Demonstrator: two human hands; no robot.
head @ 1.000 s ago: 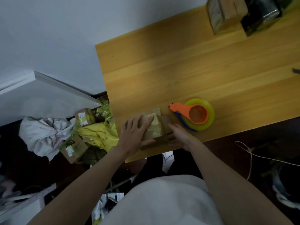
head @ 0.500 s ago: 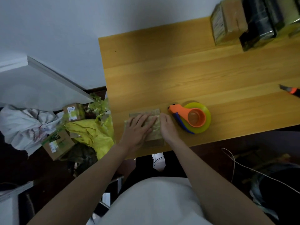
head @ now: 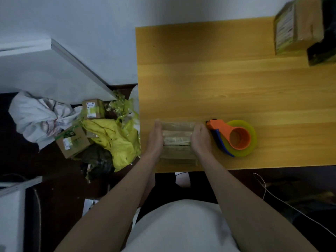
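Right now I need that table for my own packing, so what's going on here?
A person at the wooden table presses the left hand and right hand flat against opposite sides of a small cardboard box near the front edge. An orange tape dispenser with a yellow roll lies just right of the box, not held. A taped parcel sits at the far corner.

Side walls of small box (head: 177, 142) covered by left hand (head: 156, 140) and right hand (head: 201, 140), fingers' (head: 157, 124) inner faces unseen, brown parcel (head: 298, 28) at upper right clipped by top edge, dark object (head: 323, 51) beside it cut by right edge, blurred, carton label (head: 91, 110) at left unreadable
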